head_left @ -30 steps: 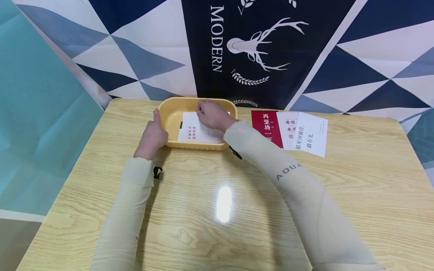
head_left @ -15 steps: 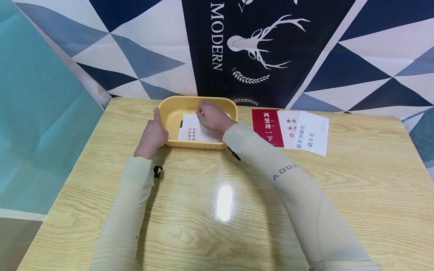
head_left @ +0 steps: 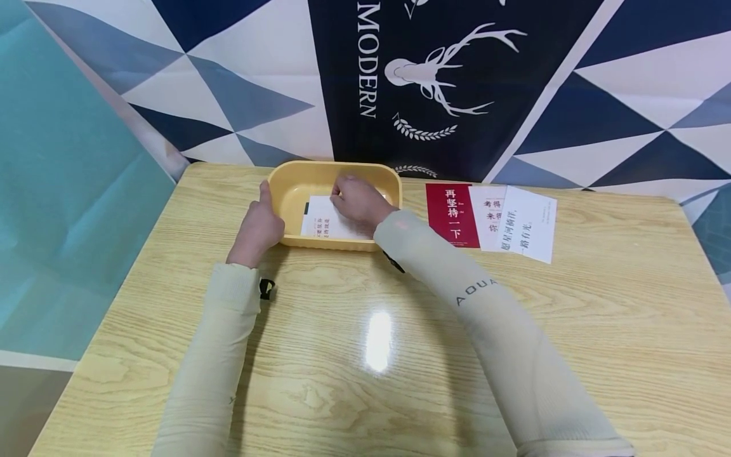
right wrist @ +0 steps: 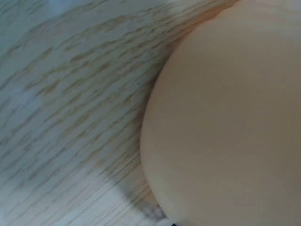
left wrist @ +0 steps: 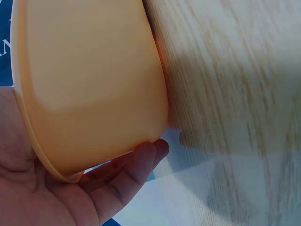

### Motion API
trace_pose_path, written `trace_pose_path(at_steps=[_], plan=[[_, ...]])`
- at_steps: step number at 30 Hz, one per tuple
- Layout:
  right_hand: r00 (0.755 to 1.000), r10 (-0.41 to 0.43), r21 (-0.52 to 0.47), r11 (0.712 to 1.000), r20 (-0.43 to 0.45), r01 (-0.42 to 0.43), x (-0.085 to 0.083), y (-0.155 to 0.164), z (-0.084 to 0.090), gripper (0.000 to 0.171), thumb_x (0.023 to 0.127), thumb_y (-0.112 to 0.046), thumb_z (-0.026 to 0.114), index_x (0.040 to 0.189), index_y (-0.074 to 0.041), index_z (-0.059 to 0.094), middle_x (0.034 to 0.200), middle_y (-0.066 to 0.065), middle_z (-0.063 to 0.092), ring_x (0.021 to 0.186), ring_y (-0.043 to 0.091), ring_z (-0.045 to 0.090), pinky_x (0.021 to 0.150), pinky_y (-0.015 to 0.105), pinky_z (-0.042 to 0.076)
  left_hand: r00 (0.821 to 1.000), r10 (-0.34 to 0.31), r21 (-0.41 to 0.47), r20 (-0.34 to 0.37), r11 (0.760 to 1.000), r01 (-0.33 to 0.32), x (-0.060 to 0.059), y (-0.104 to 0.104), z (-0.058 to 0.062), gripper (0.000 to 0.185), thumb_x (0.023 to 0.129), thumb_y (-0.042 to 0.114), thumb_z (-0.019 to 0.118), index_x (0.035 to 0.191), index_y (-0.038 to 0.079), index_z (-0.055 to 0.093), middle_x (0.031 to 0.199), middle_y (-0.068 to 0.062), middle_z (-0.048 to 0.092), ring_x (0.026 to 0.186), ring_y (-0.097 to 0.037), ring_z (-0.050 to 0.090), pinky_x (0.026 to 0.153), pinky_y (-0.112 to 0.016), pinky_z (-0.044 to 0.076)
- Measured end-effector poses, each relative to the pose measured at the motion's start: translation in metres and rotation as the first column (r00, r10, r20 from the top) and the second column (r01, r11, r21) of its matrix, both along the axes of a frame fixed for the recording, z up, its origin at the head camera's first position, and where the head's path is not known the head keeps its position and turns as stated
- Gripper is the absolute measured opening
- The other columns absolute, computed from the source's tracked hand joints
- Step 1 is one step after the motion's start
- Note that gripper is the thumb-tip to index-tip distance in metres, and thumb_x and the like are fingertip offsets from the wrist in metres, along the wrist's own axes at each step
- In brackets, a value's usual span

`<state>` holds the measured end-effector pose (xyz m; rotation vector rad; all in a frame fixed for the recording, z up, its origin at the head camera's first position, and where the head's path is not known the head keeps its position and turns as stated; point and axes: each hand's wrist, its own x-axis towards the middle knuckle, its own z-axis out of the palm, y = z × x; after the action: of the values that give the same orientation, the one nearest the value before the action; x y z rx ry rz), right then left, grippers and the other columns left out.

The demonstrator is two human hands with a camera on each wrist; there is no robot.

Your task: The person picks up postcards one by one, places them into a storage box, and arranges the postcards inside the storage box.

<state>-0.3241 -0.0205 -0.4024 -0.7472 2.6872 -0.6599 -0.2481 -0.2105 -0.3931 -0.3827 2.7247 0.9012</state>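
Observation:
A yellow-orange plastic basin (head_left: 294, 242) stands at the back of the table. My left hand (head_left: 257, 225) grips its left end; in the left wrist view the fingers (left wrist: 124, 181) curl under the basin wall (left wrist: 94, 84), the palm against the rim. My right hand (head_left: 361, 202) reaches inside the basin, fingers curled on a white card (head_left: 322, 219) with red printed characters. The hand covers the card's right part, and its fingertips are hidden. The right wrist view has only the basin's outer wall (right wrist: 225, 122) and tabletop, with no hand showing.
Right of the basin lie a red card (head_left: 453, 219) with white characters, a white card (head_left: 488, 219) with red characters, and an overlapping white card (head_left: 531, 225) with dark characters. A patterned cloth (head_left: 428, 76) hangs behind the wooden table (head_left: 320, 355).
The white card in the basin has sunk slightly toward the near wall, which hides more of its lower edge. My right hand shifts only slightly; the left keeps its grip.

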Motion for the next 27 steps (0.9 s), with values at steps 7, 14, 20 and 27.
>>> trace_pose_path(at_steps=[7,14,20,27], plan=[[0.999,0.003,0.047,0.999,-0.039,-0.001,-0.0012,-0.0008,-0.0038,0.029,0.096,-0.026,0.046,0.103,-0.005,0.063,0.100,0.006,0.058,0.094,0.019,0.051,0.093,0.034,0.042,1.000,-0.004,-0.005,-0.001,1.000,0.004,0.0005,0.0002,0.0007,0.084,0.085,-0.002,0.036,0.148,0.010,-0.018,0.138,-0.036,0.031,0.115,-0.037,0.044,0.101,-0.048,0.037],[0.998,0.004,0.077,0.997,-0.058,0.001,0.0013,-0.0008,-0.0078,0.025,0.096,-0.027,0.047,0.099,-0.007,0.063,0.097,0.005,0.055,0.091,0.019,0.050,0.089,0.034,0.043,1.000,-0.004,-0.014,-0.002,1.000,0.004,0.0016,0.0003,0.0004,0.084,0.085,-0.002,0.037,0.148,0.010,-0.018,0.138,-0.036,0.031,0.117,-0.037,0.043,0.103,-0.049,0.035],[0.999,-0.013,0.116,0.993,-0.049,0.019,0.0046,0.0005,-0.0085,0.024,0.096,-0.029,0.046,0.097,-0.010,0.060,0.097,0.004,0.052,0.090,0.019,0.049,0.087,0.034,0.042,1.000,-0.008,-0.019,0.003,1.000,0.008,0.0013,0.0012,-0.0003,0.084,0.085,-0.003,0.037,0.148,0.010,-0.017,0.138,-0.036,0.031,0.116,-0.038,0.044,0.102,-0.049,0.036],[0.995,0.008,0.163,0.987,-0.101,0.009,0.0058,0.0034,-0.0079,0.026,0.095,-0.032,0.047,0.100,-0.010,0.061,0.099,0.004,0.053,0.093,0.020,0.049,0.089,0.035,0.041,1.000,-0.010,-0.023,-0.006,1.000,0.009,0.0009,0.0014,0.0004,0.083,0.085,-0.001,0.037,0.149,0.008,-0.015,0.137,-0.037,0.032,0.116,-0.038,0.044,0.102,-0.049,0.036]])
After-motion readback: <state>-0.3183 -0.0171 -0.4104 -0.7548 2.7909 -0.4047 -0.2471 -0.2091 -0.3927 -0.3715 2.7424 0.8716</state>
